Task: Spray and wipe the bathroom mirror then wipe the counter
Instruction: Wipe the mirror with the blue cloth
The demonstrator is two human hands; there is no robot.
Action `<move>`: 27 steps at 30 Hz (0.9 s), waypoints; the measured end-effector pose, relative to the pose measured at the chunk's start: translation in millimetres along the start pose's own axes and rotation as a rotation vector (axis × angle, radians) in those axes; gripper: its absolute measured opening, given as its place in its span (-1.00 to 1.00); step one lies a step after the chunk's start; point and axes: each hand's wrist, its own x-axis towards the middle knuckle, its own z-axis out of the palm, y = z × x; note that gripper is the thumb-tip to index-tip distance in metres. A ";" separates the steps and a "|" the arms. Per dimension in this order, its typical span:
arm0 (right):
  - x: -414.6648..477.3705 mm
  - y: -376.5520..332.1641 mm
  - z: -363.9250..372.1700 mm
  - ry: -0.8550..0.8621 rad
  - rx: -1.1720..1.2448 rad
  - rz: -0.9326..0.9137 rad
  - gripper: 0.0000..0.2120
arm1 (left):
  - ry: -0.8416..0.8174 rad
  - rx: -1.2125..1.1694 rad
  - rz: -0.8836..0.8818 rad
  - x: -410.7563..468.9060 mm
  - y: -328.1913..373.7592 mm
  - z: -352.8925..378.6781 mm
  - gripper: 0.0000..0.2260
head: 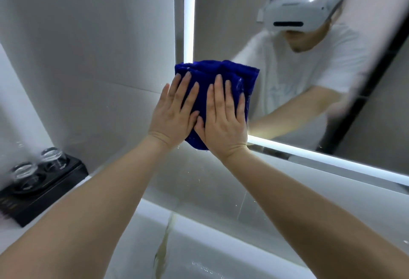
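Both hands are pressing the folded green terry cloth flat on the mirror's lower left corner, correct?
No: the folded terry cloth is dark blue, not green. The head view shows the left hand and right hand pressing it flat on the lower left corner of the lit-edged mirror.

left hand (pixel 174 115) + right hand (pixel 223 117) flat on blue cloth (pixel 221 73) | cloth against mirror (pixel 232 24) corner

A black rectangular tray (pixel 66 177) lies well below and left of the left hand (pixel 172 115). Two clear glass tumblers (pixel 52 157) stand on it.
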 end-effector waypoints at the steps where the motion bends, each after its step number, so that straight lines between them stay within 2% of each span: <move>1: -0.6 0.7 -0.2 -0.007 0.002 -0.003 -0.43 | -0.028 0.014 0.003 0.0 -1.0 -2.8 -0.56; 7: -1.1 -0.2 0.2 -0.003 0.006 0.009 -0.43 | -0.054 -0.006 0.018 1.6 -5.8 -3.4 -0.52; 13: -0.7 -0.6 2.2 -0.004 -0.005 0.020 -0.44 | 0.155 -0.212 0.112 1.8 -17.2 25.9 -0.50; 17: 1.3 -9.6 3.8 0.002 -0.036 0.080 -0.41 | 0.218 -0.311 0.243 3.5 -30.5 35.7 -0.49; 23: 28.7 -42.9 7.6 -0.050 -0.057 0.195 -0.40 | 0.154 -0.273 0.384 25.3 -77.8 22.8 -0.50; 27: 94.2 -36.9 5.4 -0.022 -0.034 0.222 -0.40 | 0.115 -0.265 0.290 78.3 -100.7 -7.9 -0.53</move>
